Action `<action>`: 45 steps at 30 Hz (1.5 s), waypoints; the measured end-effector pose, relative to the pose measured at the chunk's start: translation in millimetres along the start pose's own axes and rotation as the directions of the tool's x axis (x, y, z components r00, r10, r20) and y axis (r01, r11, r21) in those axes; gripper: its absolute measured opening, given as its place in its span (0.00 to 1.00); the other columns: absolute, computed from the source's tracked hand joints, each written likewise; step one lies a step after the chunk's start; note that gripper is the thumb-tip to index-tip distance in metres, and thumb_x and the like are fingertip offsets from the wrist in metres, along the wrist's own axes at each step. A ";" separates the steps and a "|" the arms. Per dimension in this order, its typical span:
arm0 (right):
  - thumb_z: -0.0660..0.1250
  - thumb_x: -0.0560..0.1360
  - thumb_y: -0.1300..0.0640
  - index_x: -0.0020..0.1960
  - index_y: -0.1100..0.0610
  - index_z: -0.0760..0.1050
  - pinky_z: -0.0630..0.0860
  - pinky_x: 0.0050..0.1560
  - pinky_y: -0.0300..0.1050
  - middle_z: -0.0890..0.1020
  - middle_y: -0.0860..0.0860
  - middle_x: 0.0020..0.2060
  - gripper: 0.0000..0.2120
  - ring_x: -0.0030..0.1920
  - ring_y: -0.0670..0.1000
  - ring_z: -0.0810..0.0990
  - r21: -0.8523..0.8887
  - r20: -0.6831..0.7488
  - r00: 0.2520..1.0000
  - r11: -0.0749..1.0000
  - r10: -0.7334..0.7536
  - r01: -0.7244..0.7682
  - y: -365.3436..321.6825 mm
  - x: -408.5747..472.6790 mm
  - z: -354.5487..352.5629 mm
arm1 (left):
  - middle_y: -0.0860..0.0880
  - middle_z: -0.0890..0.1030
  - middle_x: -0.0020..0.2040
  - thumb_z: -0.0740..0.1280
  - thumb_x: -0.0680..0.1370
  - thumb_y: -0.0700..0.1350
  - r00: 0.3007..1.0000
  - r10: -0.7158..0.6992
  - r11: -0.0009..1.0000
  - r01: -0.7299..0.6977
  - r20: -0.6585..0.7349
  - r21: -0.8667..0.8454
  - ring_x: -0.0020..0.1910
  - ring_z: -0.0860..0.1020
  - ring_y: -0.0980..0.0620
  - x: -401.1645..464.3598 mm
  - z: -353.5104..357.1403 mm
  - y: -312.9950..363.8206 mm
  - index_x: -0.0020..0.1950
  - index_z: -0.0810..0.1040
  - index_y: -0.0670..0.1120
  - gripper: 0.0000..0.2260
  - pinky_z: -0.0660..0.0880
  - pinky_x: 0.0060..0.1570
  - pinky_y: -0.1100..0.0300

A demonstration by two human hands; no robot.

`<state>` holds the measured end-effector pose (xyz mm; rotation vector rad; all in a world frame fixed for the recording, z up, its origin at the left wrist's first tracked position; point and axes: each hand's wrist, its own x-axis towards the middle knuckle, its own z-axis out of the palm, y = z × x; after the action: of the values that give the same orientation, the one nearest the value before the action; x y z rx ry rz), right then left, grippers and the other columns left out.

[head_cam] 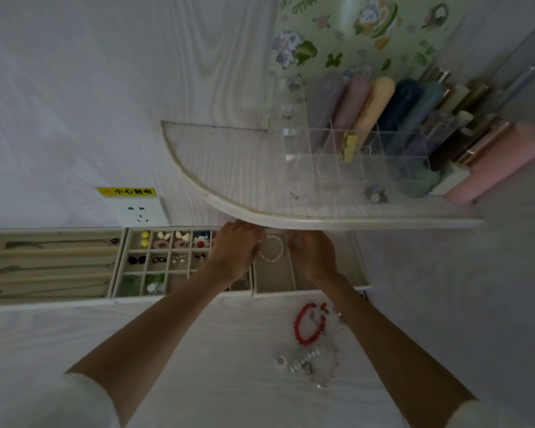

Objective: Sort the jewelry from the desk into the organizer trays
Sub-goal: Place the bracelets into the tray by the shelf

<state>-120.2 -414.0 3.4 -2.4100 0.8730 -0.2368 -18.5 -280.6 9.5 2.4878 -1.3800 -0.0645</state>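
We've got both hands — left hand (235,253) & right hand (312,257) — over the right tray (360,267), laying the pearl bracelet (272,248) flat; grip on it unclear. Red bracelet (306,324) waits on the desk (198,350).

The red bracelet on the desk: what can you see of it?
The red bracelet is a loop of small, glossy red beads with a few pale and dark charms at its top right. It lies flat on the white desk, in front of the trays, beside the right forearm. Neither hand holds it. Silvery pale jewelry lies just below it.
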 end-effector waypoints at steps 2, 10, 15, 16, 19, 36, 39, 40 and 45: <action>0.69 0.71 0.61 0.47 0.58 0.79 0.76 0.48 0.47 0.83 0.54 0.43 0.05 0.46 0.55 0.81 0.044 0.051 0.997 0.998 0.049 -0.052 3.9 -0.4 -0.8 | 0.48 0.82 0.56 0.68 0.73 0.41 0.990 0.134 0.985 -0.139 0.051 0.107 0.57 0.78 0.45 -2.9 -1.9 0.7 0.54 0.82 0.48 0.10 0.73 0.53 0.53; 0.68 0.70 0.58 0.48 0.52 0.81 0.75 0.48 0.44 0.84 0.51 0.44 0.07 0.48 0.54 0.81 0.032 0.086 0.994 0.997 0.072 -0.075 0.2 -0.5 4.5 | 0.53 0.78 0.62 0.62 0.75 0.54 0.903 0.273 0.874 -0.377 0.332 0.307 0.66 0.71 0.49 -2.1 13.0 -1.6 0.61 0.77 0.59 0.15 0.58 0.69 0.50; 0.66 0.72 0.57 0.53 0.49 0.79 0.73 0.48 0.43 0.83 0.48 0.47 0.10 0.50 0.52 0.80 -0.027 0.103 0.995 1.000 0.006 -0.003 3.0 -2.5 2.7 | 0.52 0.72 0.68 0.57 0.79 0.52 0.899 0.254 0.893 -0.359 0.355 0.270 0.72 0.63 0.48 3.3 6.5 -2.8 0.67 0.72 0.58 0.17 0.52 0.71 0.51; 0.67 0.72 0.56 0.53 0.49 0.79 0.74 0.48 0.43 0.82 0.48 0.47 0.10 0.50 0.51 0.80 -0.062 0.100 0.994 0.997 -0.046 0.052 3.1 -3.4 2.4 | 0.53 0.75 0.66 0.60 0.78 0.52 0.902 0.273 0.891 -0.368 0.334 0.266 0.70 0.66 0.48 3.2 5.9 -2.8 0.64 0.75 0.58 0.16 0.56 0.71 0.51; 0.69 0.66 0.61 0.49 0.49 0.82 0.76 0.53 0.49 0.83 0.50 0.47 0.13 0.51 0.55 0.79 -0.253 0.071 0.959 0.925 -0.276 0.285 5.2 -2.7 6.1 | 0.54 0.78 0.63 0.61 0.76 0.51 0.916 0.257 0.887 -0.350 0.307 0.302 0.68 0.70 0.50 0.3 2.3 -4.5 0.62 0.78 0.56 0.15 0.60 0.69 0.51; 0.64 0.66 0.58 0.39 0.47 0.83 0.61 0.65 0.50 0.79 0.52 0.57 0.10 0.62 0.57 0.73 -0.396 0.104 0.900 0.813 -0.423 0.428 8.3 -11.8 6.0 | 0.50 0.76 0.65 0.56 0.79 0.48 0.904 0.309 0.886 -0.387 0.297 0.256 0.69 0.67 0.47 -5.4 -2.3 -4.4 0.63 0.77 0.49 0.16 0.60 0.67 0.51; 0.59 0.67 0.56 0.39 0.47 0.82 0.64 0.63 0.51 0.77 0.51 0.59 0.13 0.63 0.56 0.72 -0.388 0.165 0.908 0.821 -0.385 0.419 10.6 -13.9 6.9 | 0.51 0.75 0.65 0.53 0.79 0.49 0.902 0.285 0.886 -0.378 0.325 0.270 0.69 0.65 0.47 -7.3 0.2 -4.4 0.62 0.76 0.49 0.17 0.62 0.65 0.51; 0.59 0.67 0.56 0.40 0.47 0.82 0.66 0.62 0.52 0.77 0.52 0.59 0.13 0.62 0.56 0.72 -0.392 0.165 0.912 0.823 -0.375 0.410 10.7 -13.9 6.6 | 0.51 0.75 0.65 0.53 0.79 0.49 0.907 0.274 0.884 -0.368 0.321 0.287 0.69 0.65 0.47 -7.5 1.4 -4.0 0.62 0.76 0.48 0.17 0.62 0.64 0.51; 0.66 0.67 0.61 0.45 0.50 0.83 0.69 0.56 0.50 0.78 0.52 0.55 0.11 0.58 0.56 0.74 -0.358 0.133 0.917 0.845 -0.375 0.398 11.3 -14.7 1.0 | 0.49 0.79 0.60 0.62 0.75 0.47 0.914 0.311 0.896 -0.373 0.258 0.241 0.63 0.73 0.46 -10.2 -2.6 -2.6 0.58 0.79 0.48 0.13 0.69 0.60 0.51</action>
<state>-137.2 -411.3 -3.5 -2.9324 0.4183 -0.1559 -21.4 -270.1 10.2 2.4677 -2.0366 -0.0616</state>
